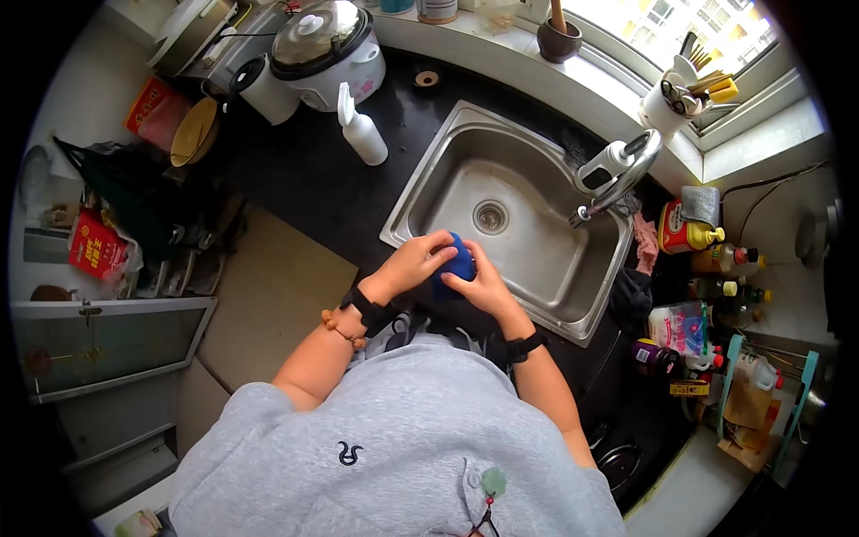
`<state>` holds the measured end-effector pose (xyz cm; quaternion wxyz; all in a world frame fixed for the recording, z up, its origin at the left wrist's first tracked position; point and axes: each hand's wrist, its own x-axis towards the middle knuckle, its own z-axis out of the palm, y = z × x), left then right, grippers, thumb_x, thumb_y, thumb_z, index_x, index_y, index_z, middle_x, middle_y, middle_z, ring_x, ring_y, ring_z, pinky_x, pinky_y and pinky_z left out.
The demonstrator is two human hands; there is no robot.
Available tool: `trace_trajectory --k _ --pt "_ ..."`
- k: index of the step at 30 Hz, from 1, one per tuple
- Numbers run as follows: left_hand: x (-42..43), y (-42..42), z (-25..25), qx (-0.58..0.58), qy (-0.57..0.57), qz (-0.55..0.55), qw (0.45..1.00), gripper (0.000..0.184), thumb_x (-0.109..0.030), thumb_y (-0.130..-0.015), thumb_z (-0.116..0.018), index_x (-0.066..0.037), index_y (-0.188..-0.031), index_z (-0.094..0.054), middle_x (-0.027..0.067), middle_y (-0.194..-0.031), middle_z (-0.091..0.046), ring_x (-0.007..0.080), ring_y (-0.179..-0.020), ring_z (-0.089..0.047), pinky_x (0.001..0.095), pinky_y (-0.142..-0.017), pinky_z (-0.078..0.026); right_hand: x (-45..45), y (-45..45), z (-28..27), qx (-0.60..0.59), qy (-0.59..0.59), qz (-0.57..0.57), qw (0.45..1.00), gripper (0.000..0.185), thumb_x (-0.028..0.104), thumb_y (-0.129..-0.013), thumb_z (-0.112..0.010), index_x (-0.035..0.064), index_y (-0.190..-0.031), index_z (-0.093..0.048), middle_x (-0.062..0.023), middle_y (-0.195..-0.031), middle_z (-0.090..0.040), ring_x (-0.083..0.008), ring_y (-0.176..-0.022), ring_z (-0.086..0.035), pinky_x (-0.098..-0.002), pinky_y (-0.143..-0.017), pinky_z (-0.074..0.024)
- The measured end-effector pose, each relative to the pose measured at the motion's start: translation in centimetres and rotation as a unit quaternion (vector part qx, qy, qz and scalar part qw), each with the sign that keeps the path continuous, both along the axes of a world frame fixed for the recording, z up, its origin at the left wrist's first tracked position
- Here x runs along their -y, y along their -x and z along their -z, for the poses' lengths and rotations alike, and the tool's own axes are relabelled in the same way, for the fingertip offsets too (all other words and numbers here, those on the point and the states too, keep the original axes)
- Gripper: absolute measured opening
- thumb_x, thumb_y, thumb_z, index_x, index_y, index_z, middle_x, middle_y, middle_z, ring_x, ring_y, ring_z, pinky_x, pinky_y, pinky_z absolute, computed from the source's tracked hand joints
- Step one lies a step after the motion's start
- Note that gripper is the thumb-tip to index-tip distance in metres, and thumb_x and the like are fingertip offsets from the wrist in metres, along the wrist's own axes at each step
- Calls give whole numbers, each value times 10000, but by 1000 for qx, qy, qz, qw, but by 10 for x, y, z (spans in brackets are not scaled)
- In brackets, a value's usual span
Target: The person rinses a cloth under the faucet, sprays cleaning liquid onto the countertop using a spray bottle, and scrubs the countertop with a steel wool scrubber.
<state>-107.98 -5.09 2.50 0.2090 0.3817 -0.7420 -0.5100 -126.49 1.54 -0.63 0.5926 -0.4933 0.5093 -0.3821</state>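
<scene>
Both hands are closed around a bunched blue cloth (460,261) at the near left edge of the steel sink (429,170). My left hand (413,266) grips it from the left, thumb and fingers pressed against it. On the other side my right hand (486,285) pinches it between thumb and fingers. Part of the cloth is hidden behind the fingers. A chrome faucet (633,170) reaches over the sink's right side, and the drain (490,217) shows in the basin. Beyond the left hand, a white spray bottle (364,139) stands upright on the dark counter (309,192).
A rice cooker (327,58) and a white kettle (266,89) stand at the back left. On the sill are a mortar (558,42) and a utensil holder (662,106). Several bottles (716,259) line the right wall. A cabinet door (116,347) stands open at the left.
</scene>
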Motion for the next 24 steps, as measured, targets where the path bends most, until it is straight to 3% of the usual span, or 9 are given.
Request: trace_trajectory --k 1,2,4,8,11,14,17,21,24 --pt "4 -12 6 -6 -7 -27 1000 239 -226 -1002 -613 -2 -1085 -614 131 -973 -693 214 -886 -668 340 -836 -523 8 -10 0 -56 13 7 998 734 250 -787 -827 26 -1384 -464 -190 -1250 -602 -254 -1188 -586 -374 -972 -492" --pt "9 -24 3 -15 -16 -44 999 233 -220 -995 -625 -2 -1076 -619 122 -908 -692 201 -839 -668 340 -807 -529 15 -21 1 -104 29 12 994 749 265 -776 -834 25 -1383 -466 -193 -1240 -602 -261 -1173 -591 -377 -972 -492" --pt "23 -53 13 -7 -4 -69 998 260 -249 -982 -627 -10 -1083 -603 168 -935 -695 293 -799 -671 360 -712 -518 32 -45 7 -200 64 23 978 780 295 -755 -846 23 -1381 -469 -200 -1222 -604 -275 -1143 -601 -383 -971 -491" --pt "64 -120 30 54 1 -71 996 238 -245 -980 -624 -20 -1055 -601 188 -890 -681 331 -789 -667 376 -699 -506 74 -100 36 -142 9 32 989 881 367 -700 -896 17 -1383 -463 -207 -1253 -569 -336 -1132 -587 -432 -975 -485" --pt "99 -179 37 95 40 -48 993 222 -237 -974 -623 -21 -1020 -599 206 -876 -668 377 -809 -653 391 -696 -496 129 -134 37 -208 52 129 968 936 379 -691 -907 20 -1413 -431 -213 -1389 -473 -320 -1227 -528 -436 -976 -486" --pt "135 -239 48 75 20 -98 992 232 -237 -972 -630 -14 -1026 -592 194 -858 -666 354 -778 -655 386 -690 -493 195 -169 28 -203 131 199 950 986 356 -680 -912 20 -1445 -390 -208 -1427 -439 -334 -1297 -476 -436 -1031 -456" --pt "164 -288 56 45 47 -197 978 240 -229 -980 -639 0 -1032 -589 171 -802 -652 263 -706 -638 343 -670 -489 254 -198 28 -268 236 204 911 1033 319 -645 -920 24 -1457 -354 -225 -1436 -405 -396 -1356 -405 -446 -1127 -373" --pt "200 -330 58 35 98 -253 962 234 -225 -991 -633 3 -1024 -592 155 -799 -656 245 -706 -634 327 -659 -491 289 -220 27 -254 246 211 911 845 117 -705 -864 21 -1418 -421 -200 -1354 -502 -385 -1257 -513 -412 -1044 -456" --pt "224 -344 61 7 102 -289 952 237 -232 -990 -637 -2 -1029 -595 137 -801 -665 237 -703 -629 334 -656 -493 286 -212 17 -184 170 224 942 741 131 -723 -876 6 -1353 -507 -146 -1250 -607 -296 -1158 -604 -392 -993 -489"
